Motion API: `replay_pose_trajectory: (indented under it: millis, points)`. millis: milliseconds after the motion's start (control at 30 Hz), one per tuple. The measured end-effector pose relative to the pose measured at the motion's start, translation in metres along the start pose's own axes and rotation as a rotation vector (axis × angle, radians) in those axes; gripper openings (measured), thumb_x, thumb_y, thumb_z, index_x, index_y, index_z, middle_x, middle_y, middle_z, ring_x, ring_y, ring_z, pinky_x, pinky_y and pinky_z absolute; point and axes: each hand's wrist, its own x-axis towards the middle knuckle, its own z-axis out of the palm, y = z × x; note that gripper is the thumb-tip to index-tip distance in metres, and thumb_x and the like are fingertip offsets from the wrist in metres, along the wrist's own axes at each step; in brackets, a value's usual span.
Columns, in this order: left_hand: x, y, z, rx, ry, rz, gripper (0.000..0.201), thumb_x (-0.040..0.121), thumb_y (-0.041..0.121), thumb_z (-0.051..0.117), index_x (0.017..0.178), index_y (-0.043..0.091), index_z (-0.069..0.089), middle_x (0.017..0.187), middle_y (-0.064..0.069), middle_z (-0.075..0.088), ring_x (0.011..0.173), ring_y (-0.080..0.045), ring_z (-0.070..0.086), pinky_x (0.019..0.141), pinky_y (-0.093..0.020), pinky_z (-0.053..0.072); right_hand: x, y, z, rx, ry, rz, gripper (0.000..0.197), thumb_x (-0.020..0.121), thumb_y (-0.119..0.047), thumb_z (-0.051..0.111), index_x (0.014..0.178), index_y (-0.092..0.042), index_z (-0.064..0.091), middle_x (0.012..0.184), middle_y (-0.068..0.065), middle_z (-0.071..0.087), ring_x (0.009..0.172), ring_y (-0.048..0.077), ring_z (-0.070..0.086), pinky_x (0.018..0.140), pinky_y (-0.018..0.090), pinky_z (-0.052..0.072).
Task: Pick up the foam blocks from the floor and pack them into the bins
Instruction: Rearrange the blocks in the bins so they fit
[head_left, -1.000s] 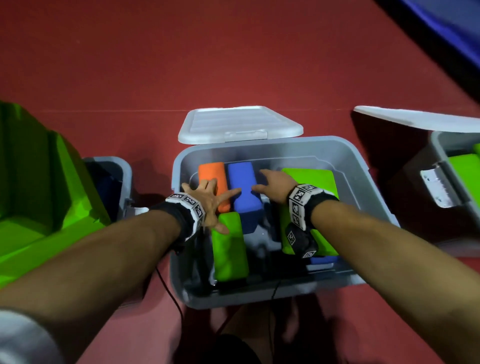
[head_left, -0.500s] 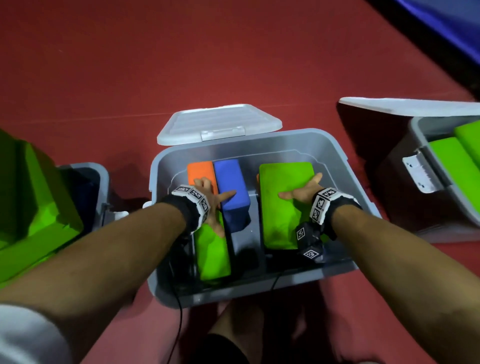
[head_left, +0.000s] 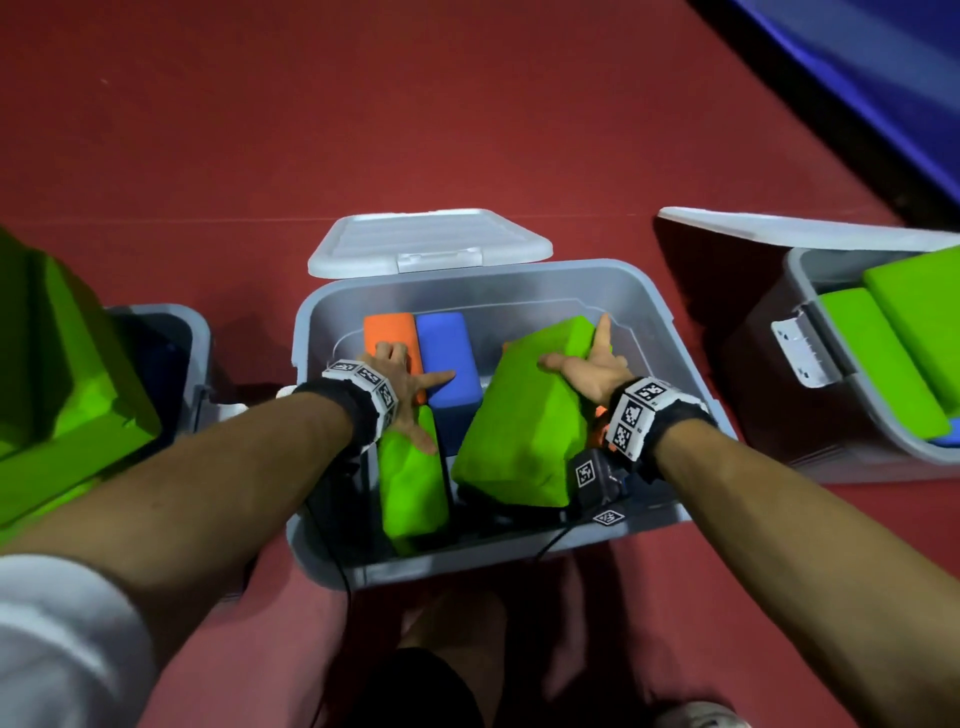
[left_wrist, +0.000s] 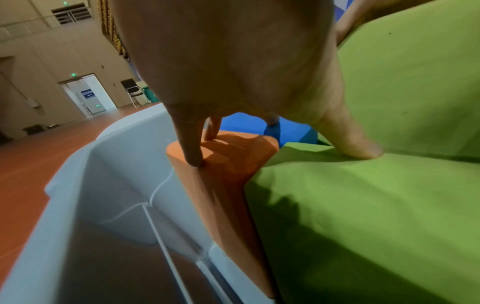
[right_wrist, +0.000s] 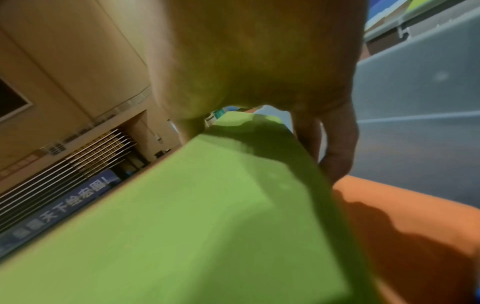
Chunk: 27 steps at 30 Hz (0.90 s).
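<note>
My right hand (head_left: 592, 366) grips the big green block (head_left: 524, 415), tilted up inside the gray bin (head_left: 670, 332). My left hand (head_left: 402, 387) lies spread flat, fingers touching the orange block (head_left: 387, 330), blue block (head_left: 447, 358) and small green block (head_left: 413, 483) packed beside it.

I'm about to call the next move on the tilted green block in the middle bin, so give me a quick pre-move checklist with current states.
1. Right hand grips the large green block: ok.
2. Block lying flat: not ok, it is tilted up on edge.
3. Left hand steadies the neighbours, fingers spread on the orange block, blue block and small green block: ok.
4. Spot beneath is free: not ok, another orange block lies under it.
5. Middle bin lid open: ok.
6. Room for the block to lie flat: cannot tell.
</note>
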Motion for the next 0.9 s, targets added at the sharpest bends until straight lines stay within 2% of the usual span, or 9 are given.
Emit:
replay_pose_trajectory:
  millis: [67,100,267,400,567,633,733,833,900]
  points:
    - [-0.002,-0.001,0.002,-0.014,0.020,0.003,0.114,0.057,0.095,0.050,0.149,0.057,-0.007,0.145,-0.018,0.026,0.132,-0.039,0.029,0.095,-0.046,0.041,-0.013,-0.002,-0.003,-0.031,-0.014,-0.059,0.132,0.064,-0.057,0.078,0.148,-0.042,-0.023,0.156,0.019,0.026,0.138,0.035,0.036,0.113,0.039,0.031]
    - [-0.003,-0.001,0.003,-0.023,0.023,0.006,0.114,0.058,0.095,0.050,0.149,0.056,-0.006,0.147,-0.018,0.024,0.133,-0.040,0.027,0.097,-0.047,0.040,-0.023,-0.003,-0.004,-0.063,-0.016,-0.097,0.133,0.062,-0.054,0.081,0.148,-0.044,-0.020,0.154,0.018,0.030,0.136,0.035,0.039,0.112,0.039,0.034]
    - [-0.005,-0.003,0.005,-0.079,0.022,0.020,0.115,0.058,0.093,0.053,0.150,0.055,-0.004,0.150,-0.022,0.020,0.135,-0.042,0.023,0.098,-0.050,0.039,-0.080,-0.011,0.000,-0.225,0.090,-0.326,0.101,0.069,-0.047,0.081,0.144,-0.043,0.014,0.140,0.014,0.039,0.121,0.038,0.052,0.102,0.040,0.039]
    - [-0.005,0.000,0.011,-0.064,0.067,0.009,0.115,0.058,0.095,0.050,0.150,0.054,-0.003,0.150,-0.023,0.022,0.134,-0.044,0.025,0.098,-0.049,0.039,-0.110,-0.014,-0.004,-0.234,0.181,-0.429,0.095,0.064,-0.046,0.083,0.133,-0.037,0.018,0.135,0.009,0.042,0.114,0.039,0.056,0.098,0.043,0.044]
    - [-0.006,-0.004,0.014,-0.112,0.087,0.044,0.115,0.058,0.094,0.052,0.151,0.052,0.001,0.147,-0.022,0.024,0.133,-0.043,0.025,0.103,-0.050,0.037,-0.140,-0.004,-0.002,-0.123,0.222,-0.542,0.096,0.060,-0.046,0.087,0.124,-0.041,0.017,0.138,0.001,0.045,0.114,0.033,0.057,0.096,0.046,0.045]
    - [-0.006,-0.006,0.017,-0.114,0.097,0.046,0.114,0.058,0.094,0.051,0.152,0.052,0.001,0.148,-0.022,0.023,0.135,-0.043,0.023,0.104,-0.051,0.035,-0.148,-0.001,0.004,-0.079,0.202,-0.570,0.090,0.063,-0.052,0.084,0.124,-0.042,0.019,0.137,0.000,0.046,0.114,0.027,0.057,0.096,0.043,0.045]
    - [-0.008,-0.009,0.022,-0.115,0.116,0.046,0.113,0.059,0.095,0.049,0.152,0.051,0.003,0.150,-0.021,0.021,0.139,-0.043,0.019,0.105,-0.052,0.034,-0.155,-0.009,0.009,-0.070,0.194,-0.541,0.058,0.079,-0.065,0.062,0.120,-0.036,0.034,0.119,-0.001,0.056,0.098,0.019,0.057,0.081,0.029,0.038]
    - [-0.009,-0.012,0.024,-0.119,0.126,0.053,0.112,0.059,0.095,0.049,0.152,0.052,0.004,0.151,-0.020,0.020,0.141,-0.043,0.017,0.104,-0.053,0.035,-0.153,-0.026,0.007,-0.094,0.208,-0.504,0.035,0.090,-0.062,0.050,0.104,-0.033,0.038,0.094,0.004,0.059,0.085,0.021,0.054,0.075,0.031,0.033]
    - [-0.008,-0.013,0.025,-0.114,0.128,0.050,0.111,0.059,0.096,0.048,0.151,0.053,0.004,0.150,-0.018,0.020,0.141,-0.041,0.017,0.102,-0.052,0.037,-0.146,-0.031,0.004,-0.123,0.176,-0.451,0.041,0.089,-0.060,0.055,0.107,-0.028,0.038,0.089,0.002,0.060,0.091,0.023,0.055,0.080,0.035,0.039]
